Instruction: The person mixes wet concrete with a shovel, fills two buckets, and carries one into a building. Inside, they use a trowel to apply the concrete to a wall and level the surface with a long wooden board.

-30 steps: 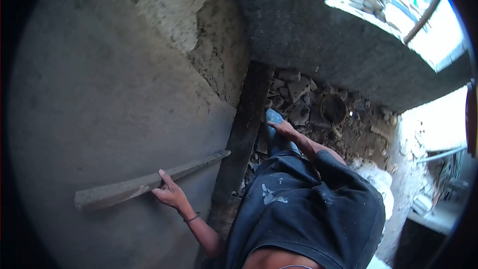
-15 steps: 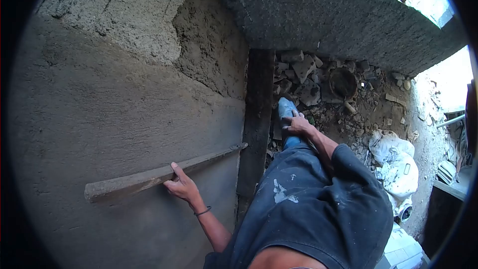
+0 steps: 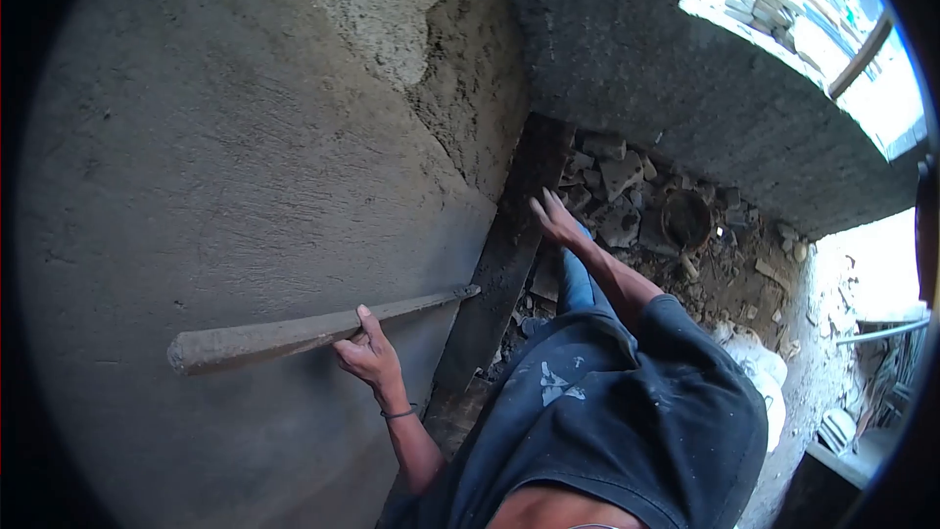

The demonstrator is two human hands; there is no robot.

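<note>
My left hand (image 3: 370,351) is wrapped round a long mortar-coated straightedge (image 3: 284,341), thumb on top. The straightedge lies across the smoothed grey plaster wall (image 3: 255,216), its far end by a dark plank (image 3: 490,279) along the wall's foot. My right hand (image 3: 558,219) is open and holds nothing, fingers stretched out over the plank's edge, in front of my blue trouser leg (image 3: 576,279). Higher up, the wall has a rougher pale patch (image 3: 382,15) and a dark wet mortar patch (image 3: 475,69).
Broken rubble (image 3: 619,220) covers the ground beside the plank. A round dark container (image 3: 686,219) with a handle-like piece sits among it. White sacks (image 3: 764,372) lie at the right. A low rough wall (image 3: 627,49) curves across the back.
My right hand has come off my lower leg and moved left toward the plank, fingers now extended. My left hand still grips the straightedge. The view has shifted and turned slightly.
</note>
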